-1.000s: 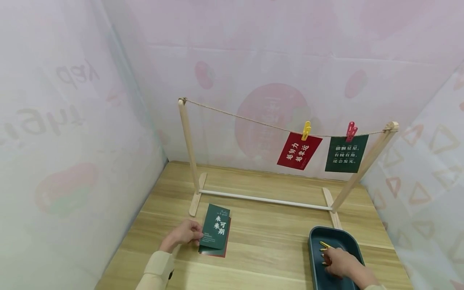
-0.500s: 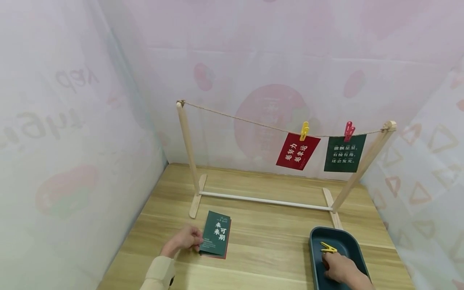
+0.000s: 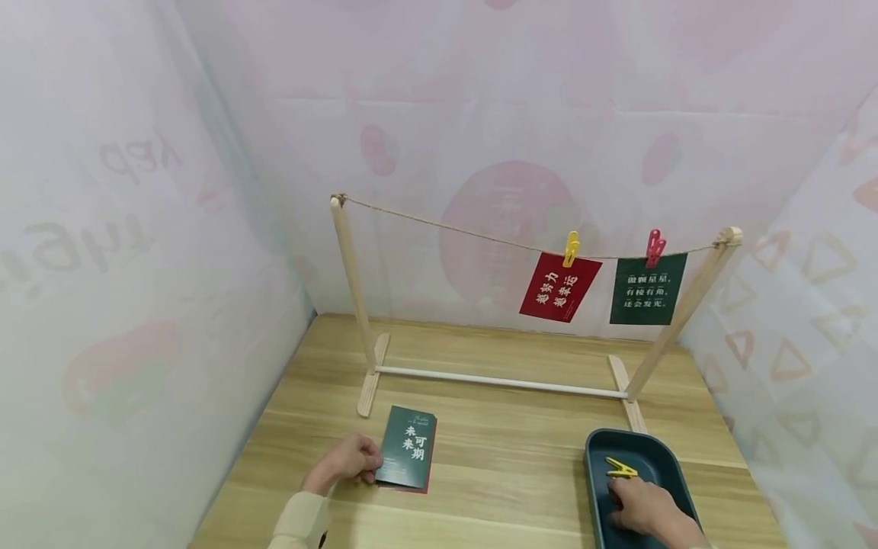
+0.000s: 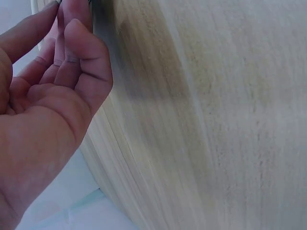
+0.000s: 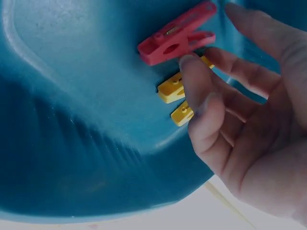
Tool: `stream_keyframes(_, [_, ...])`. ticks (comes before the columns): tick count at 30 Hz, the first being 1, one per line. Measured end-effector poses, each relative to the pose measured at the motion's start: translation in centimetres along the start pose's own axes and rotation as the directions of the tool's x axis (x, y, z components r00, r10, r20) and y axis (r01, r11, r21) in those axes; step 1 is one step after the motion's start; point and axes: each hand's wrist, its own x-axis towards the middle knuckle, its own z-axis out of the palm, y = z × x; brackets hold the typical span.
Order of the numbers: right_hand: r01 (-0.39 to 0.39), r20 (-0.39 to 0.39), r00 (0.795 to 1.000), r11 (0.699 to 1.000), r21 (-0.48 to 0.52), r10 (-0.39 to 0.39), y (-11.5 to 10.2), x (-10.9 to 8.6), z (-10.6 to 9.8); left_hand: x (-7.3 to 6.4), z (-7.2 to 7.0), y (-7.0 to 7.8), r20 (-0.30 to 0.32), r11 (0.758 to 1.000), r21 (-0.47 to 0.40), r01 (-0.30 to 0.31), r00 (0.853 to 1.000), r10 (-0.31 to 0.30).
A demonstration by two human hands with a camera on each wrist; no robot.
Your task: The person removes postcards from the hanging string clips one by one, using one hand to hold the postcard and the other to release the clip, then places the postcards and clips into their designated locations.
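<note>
At the left of the head view, my left hand (image 3: 350, 459) pinches the lower left edge of a green card (image 3: 406, 446) with white lettering. A red card (image 3: 429, 476) lies under it, mostly covered. In the left wrist view the left hand's fingertips (image 4: 55, 7) meet at the top edge, with only a sliver of card showing. My right hand (image 3: 641, 503) is down inside a dark blue tray (image 3: 591, 465). Beside its fingers lie a red clothespin (image 5: 175, 36) and two yellow clothespins (image 5: 170, 89), partly hidden; the right thumb and forefinger are apart near the red one's handles.
Behind the hands stands a wooden frame (image 3: 353, 282) with a twine line (image 3: 439, 225). On it hang a red card (image 3: 559, 288) under a yellow clothespin (image 3: 571, 249) and a green card (image 3: 648, 293) under a red clothespin (image 3: 655, 248). Printed cloth walls surround the table.
The left hand's green card has come down flatter over the red one. My right hand has shifted slightly within the tray, and a yellow clothespin near its fingers shows more fully.
</note>
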Motion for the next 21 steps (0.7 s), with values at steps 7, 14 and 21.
stream_keyframes(7, [-0.061,-0.067,0.996,0.997,-0.052,0.057,0.2,-0.4,-0.9,0.0,-0.1,-0.2,-0.027,0.999,0.048,0.015,1.0,-0.014])
stream_keyframes(14, [-0.076,-0.098,0.993,0.992,-0.101,0.066,0.7,-0.5,-2.2,0.0,-0.1,0.0,-0.04,0.997,0.041,0.062,0.997,-0.06])
stream_keyframes(21, [-0.033,-0.06,0.998,0.999,-0.042,0.031,0.5,-0.2,-4.0,0.0,-0.1,0.0,-0.06,0.998,0.039,0.056,0.997,-0.054])
